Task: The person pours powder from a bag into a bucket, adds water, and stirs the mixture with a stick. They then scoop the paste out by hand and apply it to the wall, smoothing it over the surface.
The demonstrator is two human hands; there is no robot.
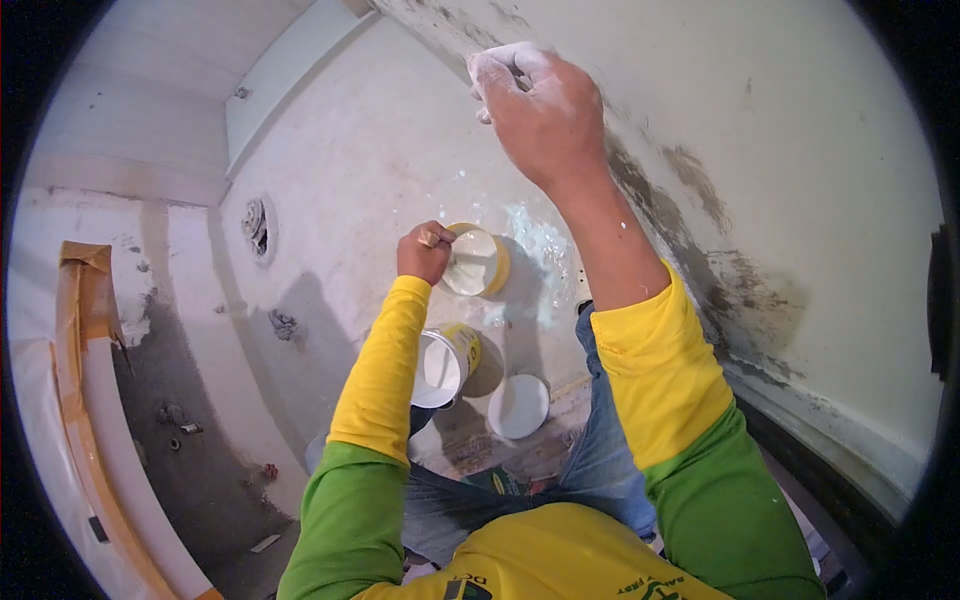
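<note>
My left hand (426, 252) is closed on the rim of a yellow tub (497, 265) with pale, creamy material inside. My right hand (520, 85), coated in white powder or paste, is raised near the right wall with its fingers curled together; whatever they hold, if anything, is hidden. Below the tub stands a white and yellow bucket (458, 350) with white contents. A round white lid (519, 407) lies beside it on the floor.
Pale splashes (540, 250) mark the floor right of the tub. The right wall (800, 150) has dark patches low down. At the left are a taped edge (85, 370) and floor openings, one round (258, 230).
</note>
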